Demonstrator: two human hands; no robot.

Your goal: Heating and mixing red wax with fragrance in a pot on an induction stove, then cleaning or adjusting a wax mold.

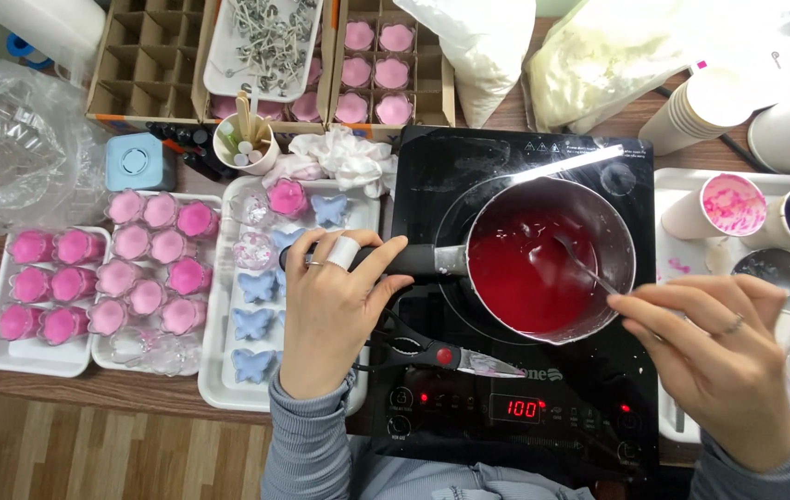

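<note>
The left hand [330, 310] grips the saucepan [543, 264] handle, steadying it on the induction cooktop [432, 176] at the desk's front edge; the right hand [719, 356] pinches a spoon [585, 267] dipped in red liquid.

A small home candle-making workshop: an induction hob [515, 278] under the hands, trays of pink moulded candles [136, 268] left of them, wicks [270, 37] and wax bags [599, 56] beyond.
</note>
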